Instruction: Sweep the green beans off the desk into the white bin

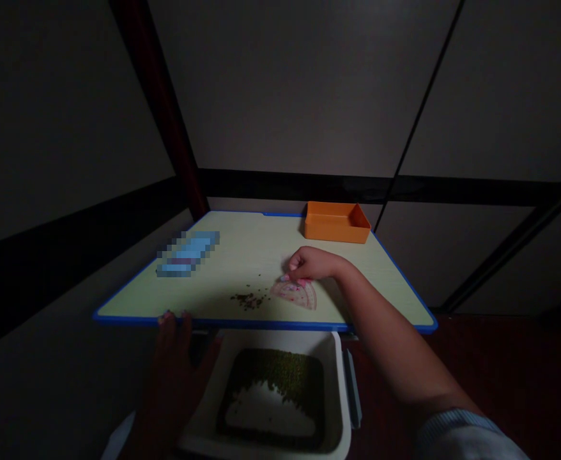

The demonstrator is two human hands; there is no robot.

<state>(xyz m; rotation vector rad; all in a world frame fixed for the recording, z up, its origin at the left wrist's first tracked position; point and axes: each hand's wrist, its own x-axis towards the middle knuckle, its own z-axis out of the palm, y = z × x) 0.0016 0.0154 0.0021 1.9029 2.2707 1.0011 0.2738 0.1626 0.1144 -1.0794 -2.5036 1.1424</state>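
My right hand (312, 263) is over the table with its fingers pinched on the straight edge of a clear protractor (302, 296) with pink markings. The protractor's curved side faces the table's front edge. Just left of it lies a small loose heap of dark, bean-like grains (250, 300), with a few strays around it. My left hand (177, 367), in deep shadow, has its fingers spread and its fingertips at the front edge of the table. Below that edge, a white tub (340, 409) holds many green grains (285, 370), banked towards its far side.
An orange open box (337, 231) stands at the back right of the pale, blue-edged table (246, 246). On the left lies a blurred-out light-blue item (189, 253). Panelled walls rise behind and to the left, with a dark red post (165, 108).
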